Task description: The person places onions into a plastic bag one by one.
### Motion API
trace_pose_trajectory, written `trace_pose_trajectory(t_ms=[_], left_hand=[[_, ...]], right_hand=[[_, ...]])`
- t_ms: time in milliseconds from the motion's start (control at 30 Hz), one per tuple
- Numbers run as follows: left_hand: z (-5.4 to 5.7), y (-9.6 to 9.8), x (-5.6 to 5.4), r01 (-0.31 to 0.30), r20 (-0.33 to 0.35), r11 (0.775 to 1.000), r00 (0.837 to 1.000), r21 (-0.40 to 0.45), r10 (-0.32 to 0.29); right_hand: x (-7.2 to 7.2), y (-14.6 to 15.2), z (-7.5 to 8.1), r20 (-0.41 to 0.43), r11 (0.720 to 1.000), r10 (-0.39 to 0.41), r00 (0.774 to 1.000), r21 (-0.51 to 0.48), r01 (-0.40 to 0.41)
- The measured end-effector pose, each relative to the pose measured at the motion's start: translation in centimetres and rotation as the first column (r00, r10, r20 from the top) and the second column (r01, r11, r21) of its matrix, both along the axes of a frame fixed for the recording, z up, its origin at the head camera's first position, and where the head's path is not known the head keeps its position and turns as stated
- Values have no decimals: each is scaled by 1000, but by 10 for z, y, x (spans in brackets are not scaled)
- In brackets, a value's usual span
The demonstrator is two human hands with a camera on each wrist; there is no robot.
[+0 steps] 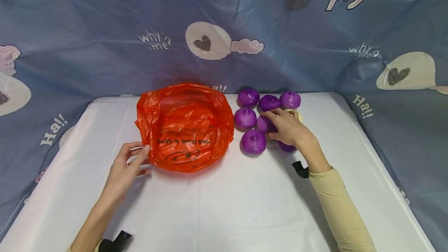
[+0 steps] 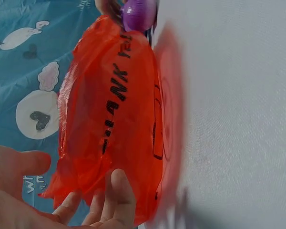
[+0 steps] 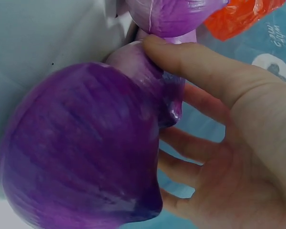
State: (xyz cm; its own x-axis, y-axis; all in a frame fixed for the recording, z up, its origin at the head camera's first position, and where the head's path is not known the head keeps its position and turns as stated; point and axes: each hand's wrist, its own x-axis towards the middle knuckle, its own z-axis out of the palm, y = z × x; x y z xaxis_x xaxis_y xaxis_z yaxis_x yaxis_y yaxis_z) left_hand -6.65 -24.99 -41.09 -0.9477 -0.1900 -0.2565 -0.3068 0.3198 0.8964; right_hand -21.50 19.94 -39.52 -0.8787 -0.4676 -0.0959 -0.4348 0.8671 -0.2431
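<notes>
A red plastic bag point(image 1: 185, 139) with black lettering lies on the table, its mouth spread wide. At its left edge is my left hand point(image 1: 130, 162). Thumb and fingers point(image 2: 120, 191) stand apart there, the fingertips against the film. Right of the bag, several purple onions point(image 1: 253, 142) sit in a cluster. My right hand point(image 1: 288, 127) reaches down among them and grips one purple onion point(image 3: 138, 71), thumb on its near side and the other fingers behind it. A larger-looking onion point(image 3: 81, 148) fills the front of the right wrist view.
A pale yellowish round thing point(image 1: 295, 114) is partly hidden behind the right hand. White cloth covers the table point(image 1: 217, 213). A blue printed curtain point(image 1: 140, 18) hangs along the back and sides. Black straps point(image 1: 115, 242) are on both wrists.
</notes>
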Motion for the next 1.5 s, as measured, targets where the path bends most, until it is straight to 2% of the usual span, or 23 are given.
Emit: trace_pose_trajectory(t_ms=[233,500,767,967,1067,1233,1500], left_hand=[[3,1,2,-13,-49,996,999,-83,9],[3,1,4,-33,-49,998,998,-59,30],[0,-1,1,-24,-49,999,999,-35,23],[1,-1,1,-5,-72,1000,997,-19,4],[2,0,2,3,-74,1000,997,-26,-5],[1,2,1,16,-81,998,997,-53,-20],[-1,0,2,9,-75,997,997,-81,-15]], right_hand=[[1,0,9,-7,999,-47,999,-15,47],[13,-9,32,-31,998,-49,998,-40,47],[24,-44,68,-140,996,75,987,-32,-80],[30,-77,92,-165,983,174,971,-35,-182],[34,-88,95,-174,975,211,962,-39,-221],[38,-109,95,-216,971,226,950,-31,-238],[34,-155,93,-269,963,267,925,37,-267]])
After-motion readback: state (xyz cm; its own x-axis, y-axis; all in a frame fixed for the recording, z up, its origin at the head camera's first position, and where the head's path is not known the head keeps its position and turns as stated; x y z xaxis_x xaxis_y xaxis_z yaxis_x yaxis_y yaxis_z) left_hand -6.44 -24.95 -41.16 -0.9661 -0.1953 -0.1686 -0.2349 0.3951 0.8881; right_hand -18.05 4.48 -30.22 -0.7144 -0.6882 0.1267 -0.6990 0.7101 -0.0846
